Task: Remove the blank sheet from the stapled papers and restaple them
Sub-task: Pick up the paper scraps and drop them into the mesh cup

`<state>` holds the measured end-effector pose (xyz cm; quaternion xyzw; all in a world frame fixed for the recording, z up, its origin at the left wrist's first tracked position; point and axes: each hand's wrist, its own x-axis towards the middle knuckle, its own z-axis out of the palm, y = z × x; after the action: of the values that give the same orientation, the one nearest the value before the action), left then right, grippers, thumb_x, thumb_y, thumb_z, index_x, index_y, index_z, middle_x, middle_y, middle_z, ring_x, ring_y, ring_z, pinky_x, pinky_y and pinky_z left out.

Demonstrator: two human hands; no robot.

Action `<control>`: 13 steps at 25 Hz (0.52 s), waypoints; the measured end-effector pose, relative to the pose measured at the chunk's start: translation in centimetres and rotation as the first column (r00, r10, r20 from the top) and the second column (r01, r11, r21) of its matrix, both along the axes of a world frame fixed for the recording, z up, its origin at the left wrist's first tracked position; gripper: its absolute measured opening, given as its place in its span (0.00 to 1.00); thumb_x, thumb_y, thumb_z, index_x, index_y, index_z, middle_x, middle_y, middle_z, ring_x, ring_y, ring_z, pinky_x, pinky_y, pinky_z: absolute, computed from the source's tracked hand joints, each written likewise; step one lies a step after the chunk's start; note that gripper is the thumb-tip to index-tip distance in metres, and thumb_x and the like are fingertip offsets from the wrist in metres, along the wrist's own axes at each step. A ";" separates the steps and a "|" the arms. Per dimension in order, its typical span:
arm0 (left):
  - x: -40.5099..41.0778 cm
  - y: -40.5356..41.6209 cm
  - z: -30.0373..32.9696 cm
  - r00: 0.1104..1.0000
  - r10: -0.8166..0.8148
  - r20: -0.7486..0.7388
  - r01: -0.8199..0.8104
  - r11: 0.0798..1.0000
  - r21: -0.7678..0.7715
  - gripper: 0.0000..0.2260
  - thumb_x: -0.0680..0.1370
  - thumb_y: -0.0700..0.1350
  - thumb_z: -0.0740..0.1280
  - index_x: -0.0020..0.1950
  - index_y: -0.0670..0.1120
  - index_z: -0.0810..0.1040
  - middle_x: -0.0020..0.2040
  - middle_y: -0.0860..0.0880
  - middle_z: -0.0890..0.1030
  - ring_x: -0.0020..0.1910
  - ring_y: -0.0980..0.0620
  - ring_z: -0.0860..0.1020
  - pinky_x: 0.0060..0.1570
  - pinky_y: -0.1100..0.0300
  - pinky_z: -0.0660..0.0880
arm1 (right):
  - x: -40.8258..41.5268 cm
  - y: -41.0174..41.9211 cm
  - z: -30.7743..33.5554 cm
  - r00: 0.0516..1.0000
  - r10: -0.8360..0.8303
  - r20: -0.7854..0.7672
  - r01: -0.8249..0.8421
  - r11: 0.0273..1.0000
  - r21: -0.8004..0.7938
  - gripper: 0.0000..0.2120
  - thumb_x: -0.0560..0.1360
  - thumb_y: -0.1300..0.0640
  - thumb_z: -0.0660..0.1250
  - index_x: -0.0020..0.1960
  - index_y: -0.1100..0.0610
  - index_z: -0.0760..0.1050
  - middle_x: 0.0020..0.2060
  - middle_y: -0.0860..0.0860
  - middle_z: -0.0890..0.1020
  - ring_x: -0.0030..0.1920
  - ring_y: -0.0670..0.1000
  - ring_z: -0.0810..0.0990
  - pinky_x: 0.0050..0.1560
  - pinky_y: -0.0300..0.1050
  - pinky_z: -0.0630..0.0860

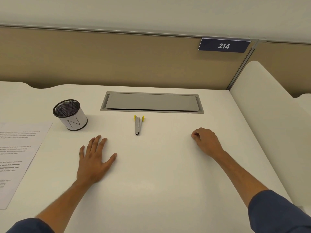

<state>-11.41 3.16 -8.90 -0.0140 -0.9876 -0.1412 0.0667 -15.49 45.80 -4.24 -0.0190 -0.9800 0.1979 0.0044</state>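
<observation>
Two bare hands rest on the white surface (151, 165), well apart. The left hand (94, 158) lies flat, palm down, its fingers (98, 142) straight and spread. The right hand (206, 142) sits knuckles up with fingers curled into a loose fist; whether it pinches anything is too small to tell. Between them, nearer the far edge, a grey staple remover with yellow grips (138, 125) lies untouched, just in front of a closed grey cable hatch (151, 101). Printed sheets (18, 157) lie at the left edge, partly out of view. A mesh pen cup wrapped in white paper (70, 115) stands beyond them.
</observation>
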 end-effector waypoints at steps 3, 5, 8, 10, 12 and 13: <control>0.0 0.0 0.0 1.000 0.003 0.000 -0.003 1.000 0.001 0.36 0.73 0.69 0.50 0.75 0.51 0.63 0.78 0.50 0.61 0.77 0.50 0.55 0.74 0.45 0.49 | -0.1 0.0 0.0 0.999 0.040 -0.001 -0.040 0.999 0.015 0.10 0.78 0.60 0.61 0.45 0.58 0.80 0.44 0.50 0.83 0.44 0.53 0.80 0.47 0.48 0.75; 0.0 0.0 0.0 1.000 0.003 -0.001 -0.003 1.000 0.000 0.36 0.73 0.69 0.50 0.75 0.51 0.64 0.78 0.50 0.61 0.77 0.50 0.55 0.74 0.44 0.49 | -0.1 0.1 0.2 0.997 0.080 0.004 -0.080 0.995 0.065 0.10 0.77 0.61 0.61 0.43 0.59 0.80 0.41 0.52 0.83 0.42 0.55 0.80 0.46 0.51 0.76; -0.1 -0.1 -0.1 1.000 0.003 0.004 -0.003 1.000 -0.004 0.36 0.73 0.69 0.50 0.75 0.51 0.63 0.78 0.51 0.61 0.78 0.50 0.55 0.74 0.45 0.49 | -0.5 -0.2 0.6 0.994 0.105 0.037 -0.110 0.980 0.165 0.12 0.75 0.64 0.60 0.35 0.58 0.74 0.33 0.52 0.77 0.36 0.57 0.75 0.35 0.46 0.70; -0.1 -0.1 -0.2 1.000 0.005 0.005 -0.005 1.000 -0.005 0.35 0.73 0.69 0.50 0.75 0.51 0.63 0.78 0.51 0.60 0.78 0.51 0.54 0.74 0.45 0.49 | -0.7 -0.8 1.0 0.992 0.115 0.056 -0.125 0.961 0.245 0.12 0.76 0.65 0.58 0.35 0.55 0.69 0.34 0.50 0.73 0.35 0.55 0.69 0.31 0.42 0.62; -0.1 -0.1 -0.3 1.000 0.005 0.007 -0.005 1.000 -0.007 0.35 0.73 0.69 0.51 0.75 0.51 0.63 0.78 0.51 0.60 0.78 0.50 0.54 0.74 0.45 0.49 | -0.6 -1.5 1.0 0.991 0.124 0.056 -0.136 0.911 0.389 0.10 0.76 0.67 0.56 0.43 0.58 0.74 0.41 0.54 0.77 0.37 0.54 0.68 0.36 0.44 0.63; -0.1 -0.1 -0.3 1.000 0.005 0.007 -0.005 1.000 -0.007 0.35 0.73 0.69 0.51 0.75 0.51 0.63 0.78 0.51 0.60 0.78 0.50 0.54 0.74 0.44 0.49 | -0.6 -1.8 0.7 0.991 0.124 0.054 -0.135 0.887 0.442 0.10 0.76 0.69 0.57 0.46 0.61 0.75 0.44 0.56 0.77 0.38 0.54 0.68 0.37 0.46 0.63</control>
<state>-11.54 3.04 -9.18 -0.0112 -0.9884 -0.1377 0.0635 -16.05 44.01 -3.49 0.0453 -0.9983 -0.0314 -0.0164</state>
